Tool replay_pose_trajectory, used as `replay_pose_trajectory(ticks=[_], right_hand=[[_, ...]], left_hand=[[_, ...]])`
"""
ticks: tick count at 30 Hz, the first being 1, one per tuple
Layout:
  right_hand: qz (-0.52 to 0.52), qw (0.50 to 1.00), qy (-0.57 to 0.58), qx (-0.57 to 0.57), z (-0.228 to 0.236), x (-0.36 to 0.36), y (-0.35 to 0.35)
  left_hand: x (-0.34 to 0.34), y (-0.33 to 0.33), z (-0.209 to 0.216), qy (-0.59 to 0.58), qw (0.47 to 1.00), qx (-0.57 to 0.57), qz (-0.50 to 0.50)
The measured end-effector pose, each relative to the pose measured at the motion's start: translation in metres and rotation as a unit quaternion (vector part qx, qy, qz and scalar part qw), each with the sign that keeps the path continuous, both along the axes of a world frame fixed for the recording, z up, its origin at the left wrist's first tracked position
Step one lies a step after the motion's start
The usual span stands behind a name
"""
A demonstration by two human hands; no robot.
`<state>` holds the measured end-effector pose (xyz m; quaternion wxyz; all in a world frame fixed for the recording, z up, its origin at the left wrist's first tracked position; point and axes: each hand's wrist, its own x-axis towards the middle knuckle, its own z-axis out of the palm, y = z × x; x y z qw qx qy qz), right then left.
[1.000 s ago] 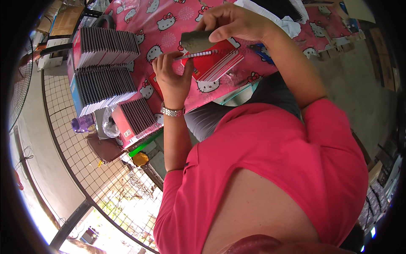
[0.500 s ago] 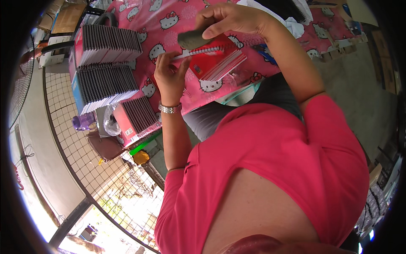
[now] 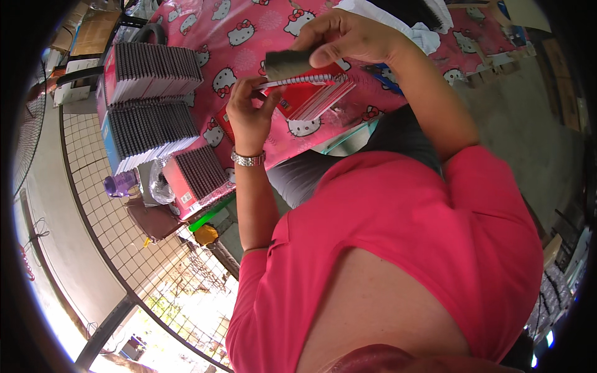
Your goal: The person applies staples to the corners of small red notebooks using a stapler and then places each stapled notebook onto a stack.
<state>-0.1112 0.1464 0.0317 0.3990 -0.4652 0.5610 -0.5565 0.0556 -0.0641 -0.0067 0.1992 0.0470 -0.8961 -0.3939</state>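
My left hand [image 3: 250, 115], with a metal watch on its wrist, pinches the left end of a thin notebook [image 3: 298, 79] held edge-on, its white spiral coil facing up. In my right hand [image 3: 354, 40], gripped from above between thumb and fingers, is a dark grey-green roll [image 3: 287, 64]. The roll lies lengthwise just over the coil; whether it touches cannot be made out. Beneath and behind the held notebook, a small pile of red notebooks [image 3: 311, 104] rests on the table. More of the coil runs out to the right, below my right hand.
A pink patterned cloth [image 3: 239, 34] covers the table. At the left stand rows of spiral notebooks [image 3: 152, 127], with a purple bottle [image 3: 121, 184] and a brown pouch [image 3: 152, 219] beside them. White cloth [image 3: 423, 37] lies at the far right. A wire mesh [image 3: 93, 161] borders the left side.
The roll has turned from a tilt to nearly level and shifted slightly right and down along the coil. My left hand keeps its pinch. The whole view has shifted a little.
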Motion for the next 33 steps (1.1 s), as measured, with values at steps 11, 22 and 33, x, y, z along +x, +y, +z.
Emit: replay_pose_trajectory(ticks=[11, 22, 33], right_hand=[[0.003, 0.998, 0.054, 0.020, -0.001, -0.002, -0.013], [-0.163, 0.980, 0.113, 0.016, -0.020, -0.016, -0.025], [0.086, 0.919, 0.366, 0.115, 0.006, -0.025, -0.030]], left_hand=[[-0.001, -0.004, -0.015, 0.055, 0.960, 0.264, -0.079], [-0.002, -0.010, -0.016, 0.045, 0.951, 0.301, -0.062], [0.002, 0.018, -0.018, 0.050, 0.978, 0.175, 0.102]])
